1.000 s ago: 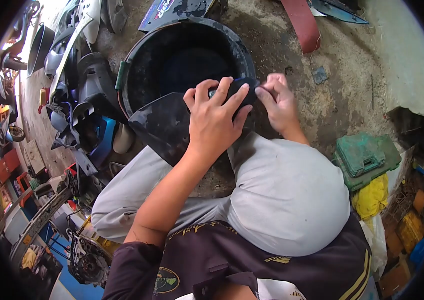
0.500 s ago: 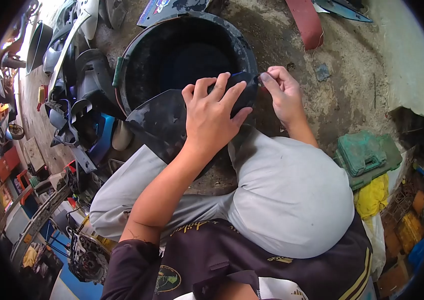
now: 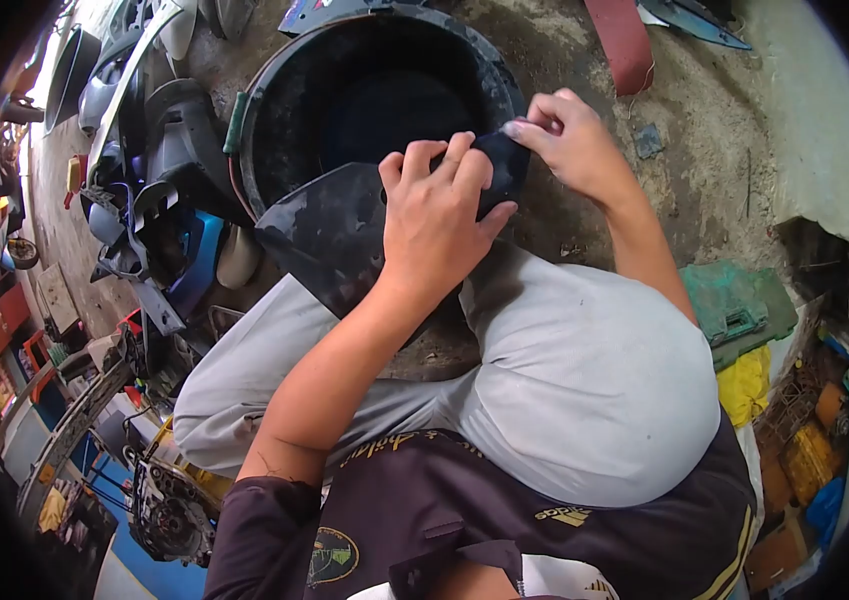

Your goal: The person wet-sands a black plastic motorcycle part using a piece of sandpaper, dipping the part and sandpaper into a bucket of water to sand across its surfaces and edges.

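Observation:
A black plastic panel [image 3: 319, 230], scuffed and marked with wet-looking patches, lies slantwise over my lap and the near rim of a large black bucket [image 3: 252, 120]. My left hand [image 3: 439, 215] rests on top of it, fingers bent over its far edge and thumb spread toward the right. At the panel's narrow right end, my right hand [image 3: 574, 145] is closed in a pinch, its thumb and fingertips against the dark edge. Whatever may lie between those fingertips is too small to make out. Dark liquid seems to stand in the bucket.
Motorcycle fairing parts [image 3: 184, 130] crowd the floor on the left. A green plastic case [image 3: 739, 310] lies to the right, with a yellow bag [image 3: 744, 385] below it. A red strip [image 3: 619, 50] lies beyond the bucket. An engine part [image 3: 169, 515] stands at lower left.
My right hand has moved slightly up and along the panel's end, with more forearm showing. My left hand's fingers are more curled, and the panel's right end is turned more into view.

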### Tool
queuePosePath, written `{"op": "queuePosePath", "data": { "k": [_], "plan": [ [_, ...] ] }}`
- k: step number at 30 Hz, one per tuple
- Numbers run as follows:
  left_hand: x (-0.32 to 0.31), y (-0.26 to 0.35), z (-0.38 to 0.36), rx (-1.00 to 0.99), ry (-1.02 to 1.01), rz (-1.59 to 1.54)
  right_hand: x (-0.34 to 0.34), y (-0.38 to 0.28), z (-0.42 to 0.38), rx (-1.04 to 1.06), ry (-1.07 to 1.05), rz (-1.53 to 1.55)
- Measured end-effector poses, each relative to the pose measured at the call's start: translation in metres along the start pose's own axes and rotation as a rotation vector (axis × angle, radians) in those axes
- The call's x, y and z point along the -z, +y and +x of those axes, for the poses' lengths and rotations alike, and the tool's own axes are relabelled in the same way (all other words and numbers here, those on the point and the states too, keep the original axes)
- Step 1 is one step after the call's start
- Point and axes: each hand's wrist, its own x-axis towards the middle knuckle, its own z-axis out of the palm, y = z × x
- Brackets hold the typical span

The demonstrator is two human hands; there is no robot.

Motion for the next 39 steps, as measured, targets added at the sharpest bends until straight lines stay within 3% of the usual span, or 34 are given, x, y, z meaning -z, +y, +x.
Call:
{"op": "queuePosePath", "data": {
  "k": [6, 10, 13, 14, 17, 18, 21, 25, 29, 33, 36, 39],
  "plan": [
    [0.000, 0.004, 0.000, -0.002, 0.037, 0.011, 0.002, -0.002, 0.015, 0.060, -0.083, 0.081],
    [-0.001, 0.002, 0.000, -0.017, 0.035, -0.011, 0.012, 0.007, 0.008, -0.159, -0.149, 0.242],
    [-0.002, 0.004, -0.001, -0.023, 0.061, 0.001, 0.004, 0.005, 0.013, -0.050, -0.105, 0.203],
    [-0.001, 0.005, -0.001, -0.033, 0.055, 0.014, -0.003, 0.004, 0.018, 0.118, -0.048, 0.042],
    [-0.004, 0.003, -0.001, -0.029, 0.050, 0.007, 0.009, -0.006, 0.010, -0.012, -0.108, 0.185],
    [-0.002, 0.003, -0.002, -0.034, 0.054, 0.008, 0.014, -0.005, 0.007, -0.151, -0.115, 0.183],
    [-0.004, 0.005, -0.003, -0.041, 0.068, 0.026, 0.010, -0.004, 0.008, -0.182, -0.169, 0.326],
    [-0.003, 0.005, -0.002, -0.037, 0.055, 0.044, 0.004, -0.008, 0.018, -0.072, -0.202, 0.260],
    [-0.002, 0.003, 0.002, -0.046, 0.081, 0.037, 0.010, 0.009, 0.008, -0.188, -0.172, 0.324],
    [-0.004, 0.004, -0.003, -0.047, 0.050, 0.060, -0.002, -0.007, 0.020, 0.029, -0.158, 0.250],
    [-0.003, 0.005, -0.001, -0.051, 0.067, 0.033, 0.010, 0.011, 0.011, -0.113, -0.166, 0.301],
    [-0.005, 0.006, -0.007, -0.038, 0.041, 0.056, -0.005, 0.009, 0.024, -0.038, -0.188, 0.367]
  ]
}}
